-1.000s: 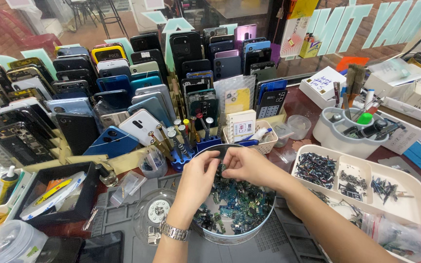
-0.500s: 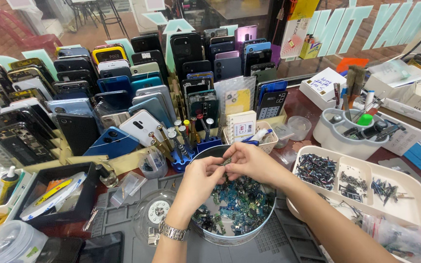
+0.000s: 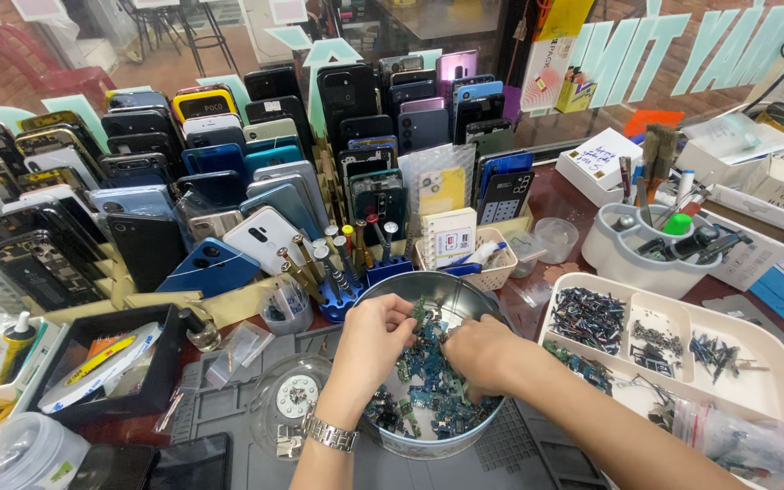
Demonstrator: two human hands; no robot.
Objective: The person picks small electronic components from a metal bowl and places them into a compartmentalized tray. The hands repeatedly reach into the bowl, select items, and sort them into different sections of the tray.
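Tin [image 3: 465,295]: holds small blue-green parts [image 3: 428,377], types indistinct | left hand [image 3: 369,349]: inside tin, fingers curled into parts, pinch unclear | right hand [image 3: 478,349]: inside tin, fingertips buried, grip hidden | forearms cut off.

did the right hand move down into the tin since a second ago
Yes. The right hand has dropped from the far rim of the round metal tin down into the small circuit boards, closer to the near rim.

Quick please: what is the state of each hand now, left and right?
Left hand: fingers curled, pinching small circuit parts in the round metal tin.
Right hand: curled into the same parts; whether it grips one cannot be told.
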